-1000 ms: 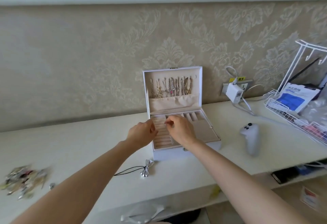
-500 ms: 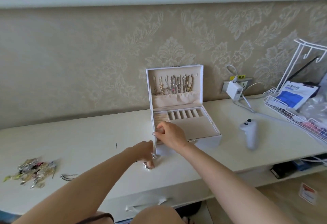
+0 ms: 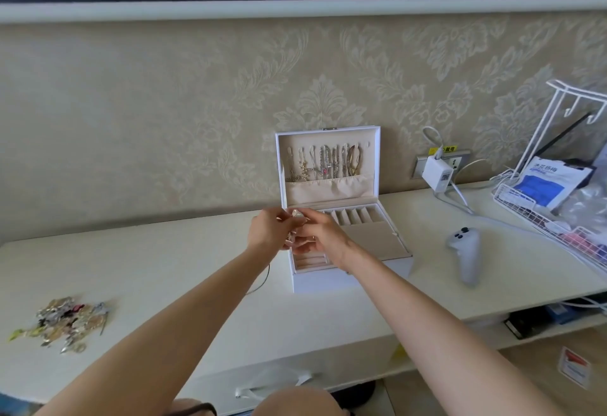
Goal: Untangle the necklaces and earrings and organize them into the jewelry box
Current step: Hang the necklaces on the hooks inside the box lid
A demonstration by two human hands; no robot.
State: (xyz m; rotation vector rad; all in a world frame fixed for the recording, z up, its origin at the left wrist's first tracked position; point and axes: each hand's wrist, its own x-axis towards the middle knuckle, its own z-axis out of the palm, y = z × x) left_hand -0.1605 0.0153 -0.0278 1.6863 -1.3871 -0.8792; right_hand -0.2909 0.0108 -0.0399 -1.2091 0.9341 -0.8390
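Cream tabletop is carrying everything, running the full width under damask wallpaper. White wire rack is sitting at far right with a blue-and-white packet leaning in it. White jewelry box is standing mid-table, lid upright against the wall, beige lining inside. Necklaces are hanging in a row from the lid hooks, their lower ends tucked into the lid pocket. Tray is showing slotted compartments at the back right, a plain flat pad at right, ring rolls at front left.

Both forearms are reaching in from the bottom edge. Left hand and right hand are meeting over the box's left rear corner, touching each other. Fingers of both hands are pinching together on a small gold-toned jewelry piece; type not readable. A thin dark cord is trailing down from under the left wrist to the tabletop beside the box.

Tangled jewelry pile is lying at far left, well apart from the box. White handheld controller is lying right of the box. White charger is plugged into the wall socket behind it.
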